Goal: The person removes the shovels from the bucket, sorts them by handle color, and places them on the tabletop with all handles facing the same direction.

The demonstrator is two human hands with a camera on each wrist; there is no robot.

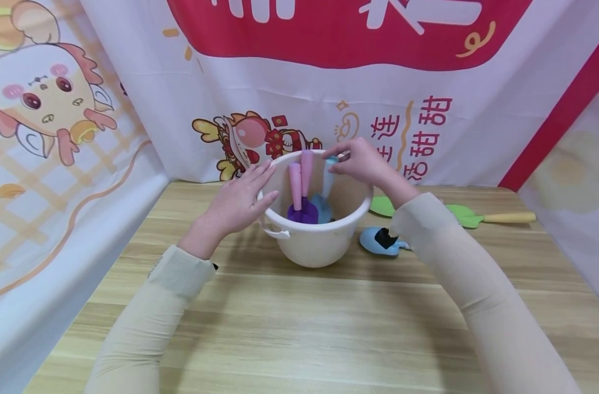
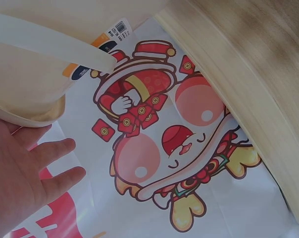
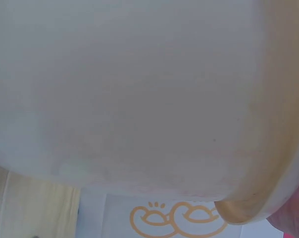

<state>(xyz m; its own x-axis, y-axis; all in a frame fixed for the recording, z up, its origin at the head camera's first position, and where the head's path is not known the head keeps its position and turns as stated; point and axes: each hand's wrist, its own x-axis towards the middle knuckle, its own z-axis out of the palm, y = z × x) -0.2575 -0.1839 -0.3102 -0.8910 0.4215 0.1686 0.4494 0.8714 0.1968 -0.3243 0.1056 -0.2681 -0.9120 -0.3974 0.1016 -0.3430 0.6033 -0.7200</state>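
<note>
A white bucket point(image 1: 315, 246) stands upright near the table's back edge. Inside lean two hand trowels with pink handles point(image 1: 296, 187) and purple blades point(image 1: 304, 210). A light-blue trowel point(image 1: 327, 183) leans beside them, blade down. My right hand point(image 1: 360, 161) reaches over the bucket's right rim and pinches the top of the blue trowel's handle between thumb and fingers. With fingers extended, my left hand point(image 1: 237, 202) rests against the left rim, and its spread fingers also show by the rim in the left wrist view. In the right wrist view, the bucket wall hides most of the right hand.
Right of the bucket lie a blue trowel point(image 1: 375, 242) with a dark patch, a green trowel point(image 1: 469, 216) with a pale wooden handle, and another green blade point(image 1: 382, 206), partly behind the right forearm. A printed cloth point(image 1: 279, 93) hangs behind the wooden table point(image 1: 299, 328).
</note>
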